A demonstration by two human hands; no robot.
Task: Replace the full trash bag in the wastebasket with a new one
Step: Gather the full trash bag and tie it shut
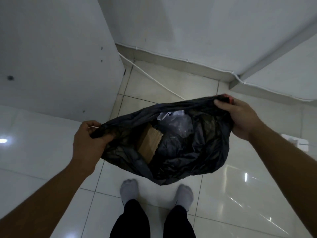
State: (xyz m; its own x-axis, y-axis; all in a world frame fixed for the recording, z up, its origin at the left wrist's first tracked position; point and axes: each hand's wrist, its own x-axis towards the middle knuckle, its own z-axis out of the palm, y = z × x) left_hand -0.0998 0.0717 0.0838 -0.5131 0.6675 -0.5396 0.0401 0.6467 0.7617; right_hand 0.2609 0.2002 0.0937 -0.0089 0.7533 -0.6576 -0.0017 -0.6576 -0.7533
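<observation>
A black trash bag point(180, 157) hangs in the air in front of me, its mouth stretched wide. My left hand point(87, 141) grips the left edge of the rim and my right hand point(240, 115) grips the right edge, where something red shows at the fingers. Inside the bag lie a brown cardboard piece point(150, 143), crumpled clear plastic point(178, 124) and white paper. No wastebasket is in view.
A white cabinet side point(56, 57) stands at the left. White walls meet in a corner at the back, with a white cable point(154, 79) across the glossy tiled floor point(240, 194). My feet in grey socks point(128, 191) stand below the bag. A small white object point(295, 143) lies at the right.
</observation>
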